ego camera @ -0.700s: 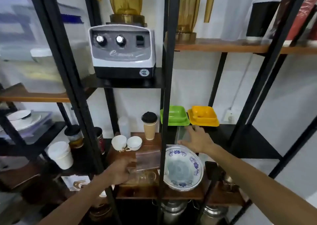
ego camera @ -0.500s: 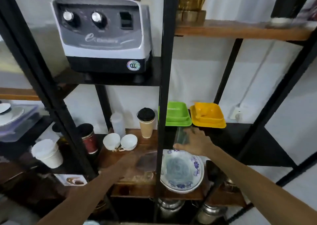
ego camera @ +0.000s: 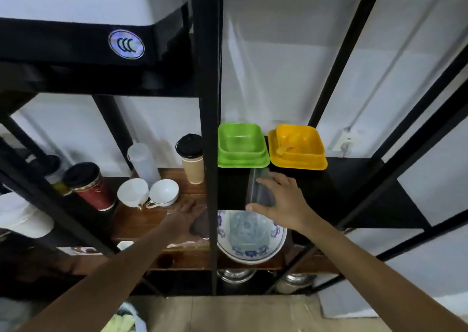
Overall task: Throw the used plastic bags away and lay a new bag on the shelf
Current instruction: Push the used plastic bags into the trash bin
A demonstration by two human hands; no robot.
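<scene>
A clear plastic bag (ego camera: 258, 187) lies on the black shelf (ego camera: 354, 192) just in front of the green dish. My right hand (ego camera: 283, 202) spans it, thumb at its near edge and fingers at its far edge. A second clear bag (ego camera: 201, 226) lies flat on the wooden shelf (ego camera: 141, 220), partly hidden behind the black upright post. My left hand (ego camera: 183, 216) rests palm down on its left part with fingers stretched forward.
A black post (ego camera: 207, 129) stands between my hands. A blue-patterned bowl (ego camera: 253, 238) sits below my right hand. A green dish (ego camera: 240, 144) and yellow dish (ego camera: 296, 146) are behind; white cups (ego camera: 149, 192), a paper cup (ego camera: 192, 159) and a red can (ego camera: 88, 184) at left.
My head has moved closer to the shelves. My left hand has carried its bag forward and laid it flat on the wooden shelf. My right hand has stayed on the bag on the black shelf.
</scene>
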